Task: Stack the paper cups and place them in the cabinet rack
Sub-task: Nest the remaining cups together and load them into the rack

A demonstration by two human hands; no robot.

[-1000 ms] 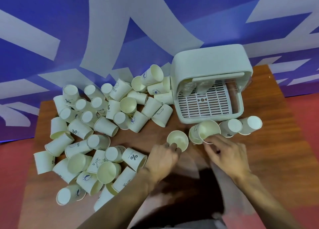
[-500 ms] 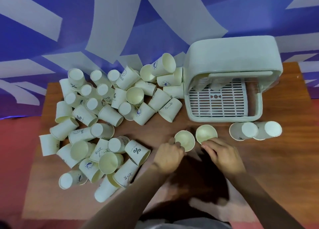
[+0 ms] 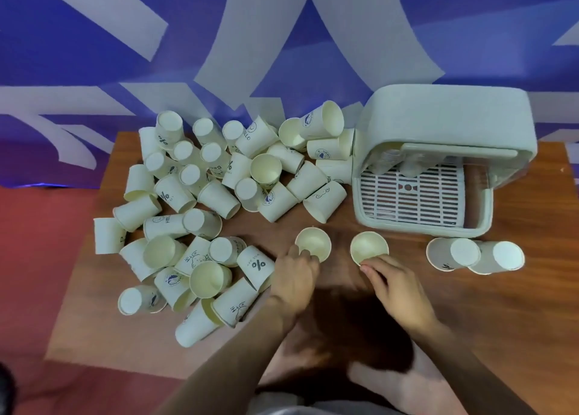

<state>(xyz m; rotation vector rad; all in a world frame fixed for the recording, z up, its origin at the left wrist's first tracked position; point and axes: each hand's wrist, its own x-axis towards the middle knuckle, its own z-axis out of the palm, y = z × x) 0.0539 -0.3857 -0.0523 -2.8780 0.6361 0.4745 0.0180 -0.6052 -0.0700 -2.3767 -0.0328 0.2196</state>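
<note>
Wooden table (image 3: pixel 470 314) under us, and we've got the left hand (image 3: pixel 296 278) curled on the near rim of an upright paper cup (image 3: pixel 313 241), the right hand (image 3: pixel 395 286) pinching a second upright cup (image 3: pixel 369 246) just beside it, the loose cup pile (image 3: pixel 206 201) to the left, the cabinet rack (image 3: pixel 438 117) open behind.

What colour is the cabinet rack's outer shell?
Pale off-white; the cabinet rack shows best in the head view.

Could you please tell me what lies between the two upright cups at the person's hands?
Only bare wooden table lies between the left cup and the right cup, as the head view shows.
</note>
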